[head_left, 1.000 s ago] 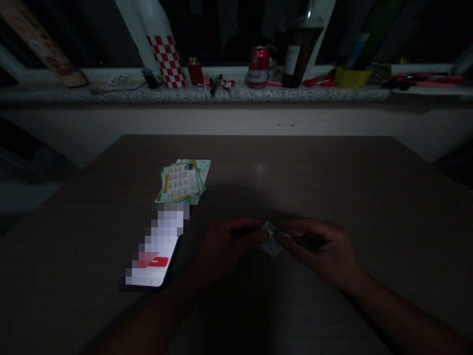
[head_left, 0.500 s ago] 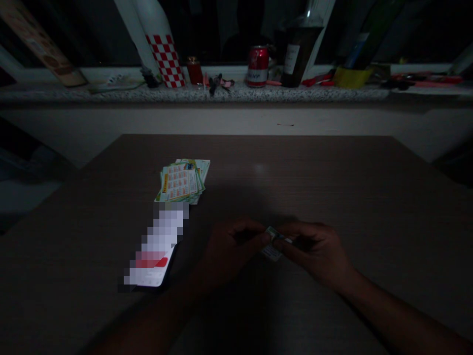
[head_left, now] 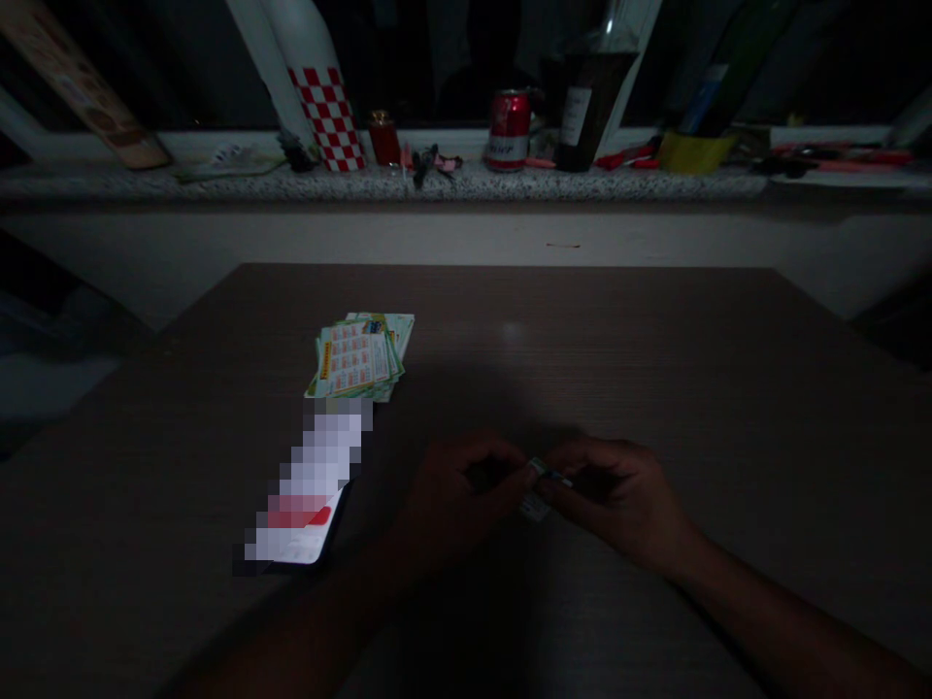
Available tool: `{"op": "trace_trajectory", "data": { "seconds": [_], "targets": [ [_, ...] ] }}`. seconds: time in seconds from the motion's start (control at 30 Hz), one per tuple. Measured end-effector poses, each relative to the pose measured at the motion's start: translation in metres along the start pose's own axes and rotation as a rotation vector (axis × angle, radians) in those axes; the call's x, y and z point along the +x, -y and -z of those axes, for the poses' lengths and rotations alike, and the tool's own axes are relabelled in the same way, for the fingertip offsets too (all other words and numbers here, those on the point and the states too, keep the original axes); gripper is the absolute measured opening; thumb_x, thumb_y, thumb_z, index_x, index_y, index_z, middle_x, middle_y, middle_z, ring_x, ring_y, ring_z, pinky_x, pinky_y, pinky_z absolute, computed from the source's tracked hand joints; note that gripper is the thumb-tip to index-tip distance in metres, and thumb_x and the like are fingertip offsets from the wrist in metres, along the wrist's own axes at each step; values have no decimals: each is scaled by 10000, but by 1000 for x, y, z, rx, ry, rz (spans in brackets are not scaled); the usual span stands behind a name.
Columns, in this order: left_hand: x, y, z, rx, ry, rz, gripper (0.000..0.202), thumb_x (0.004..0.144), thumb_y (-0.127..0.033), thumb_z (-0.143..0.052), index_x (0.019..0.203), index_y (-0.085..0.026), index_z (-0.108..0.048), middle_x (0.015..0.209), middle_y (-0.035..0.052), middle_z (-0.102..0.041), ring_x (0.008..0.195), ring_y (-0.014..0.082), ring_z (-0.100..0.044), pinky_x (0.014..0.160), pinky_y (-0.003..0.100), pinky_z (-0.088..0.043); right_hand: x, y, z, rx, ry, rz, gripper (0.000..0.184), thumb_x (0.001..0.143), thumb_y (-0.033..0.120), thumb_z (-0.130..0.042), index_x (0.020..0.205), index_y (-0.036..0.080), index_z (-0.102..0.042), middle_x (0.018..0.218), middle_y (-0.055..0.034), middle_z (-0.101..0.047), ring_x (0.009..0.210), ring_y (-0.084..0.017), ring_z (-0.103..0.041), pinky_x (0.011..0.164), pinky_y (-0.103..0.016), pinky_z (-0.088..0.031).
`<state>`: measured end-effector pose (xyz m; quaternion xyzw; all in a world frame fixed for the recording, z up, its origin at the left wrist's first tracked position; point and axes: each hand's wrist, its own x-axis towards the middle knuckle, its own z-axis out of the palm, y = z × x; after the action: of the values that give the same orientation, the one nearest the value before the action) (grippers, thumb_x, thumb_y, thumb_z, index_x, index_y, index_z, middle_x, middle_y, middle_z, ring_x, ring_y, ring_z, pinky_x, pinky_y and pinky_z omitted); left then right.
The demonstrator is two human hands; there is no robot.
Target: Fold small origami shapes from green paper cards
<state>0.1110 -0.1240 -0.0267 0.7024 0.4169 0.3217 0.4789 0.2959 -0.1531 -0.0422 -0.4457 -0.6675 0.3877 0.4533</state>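
A little card (head_left: 537,493) pinched between my left hand (head_left: 458,490) and right hand (head_left: 618,497), low over the desk (head_left: 655,340).
Thumb and fingers of each hand are closed on opposite edges of it, right of the phone (head_left: 306,495) and the card stack (head_left: 360,357). It looks light, thin and bendable, likely to crease or slip; I judge that pinching it at the edges suits it best.

We are finding open passage across the table's (head_left: 691,369) right half and far edge; a card stack (head_left: 360,356) and a phone (head_left: 306,495) are crowding its left side
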Motion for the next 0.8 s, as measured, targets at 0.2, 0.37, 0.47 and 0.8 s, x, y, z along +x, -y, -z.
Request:
{"op": "trace_trajectory", "data": {
  "seconds": [0.2,0.37,0.47,0.8],
  "targets": [
    [0,3,1,-8,13,-27,88,800,-237,-647,748,-171,-674,723,5,-659,677,134,-608,623,231,-443,1,1,0,17,24,-21,61,784,201,-681,832,172,-704,702,-24,-710,618,-130,-645,552,-226,-518],
    [0,1,0,46,-2,-36,75,782,-209,-656,717,-173,-672,691,0,-654,644,127,-595,598,226,-429,1,2,1,3,52,-28,46,793,194,-660,792,159,-689,680,-25,-697,600,-128,-630,542,-232,-498],
    [-1,1,-1,61,7,-57,76,781,-193,-652,713,-168,-676,680,0,-649,624,119,-583,581,223,-413,1,4,2,-27,82,-22,62,797,180,-638,762,149,-678,662,-26,-679,584,-122,-610,519,-226,-469],
    [-1,-3,0,77,31,-106,75,793,-209,-641,765,-162,-692,715,4,-661,677,122,-603,637,223,-425,1,3,2,-95,91,-11,71,766,166,-628,709,150,-666,613,-4,-628,546,-100,-546,497,-208,-418]
  ]
}}
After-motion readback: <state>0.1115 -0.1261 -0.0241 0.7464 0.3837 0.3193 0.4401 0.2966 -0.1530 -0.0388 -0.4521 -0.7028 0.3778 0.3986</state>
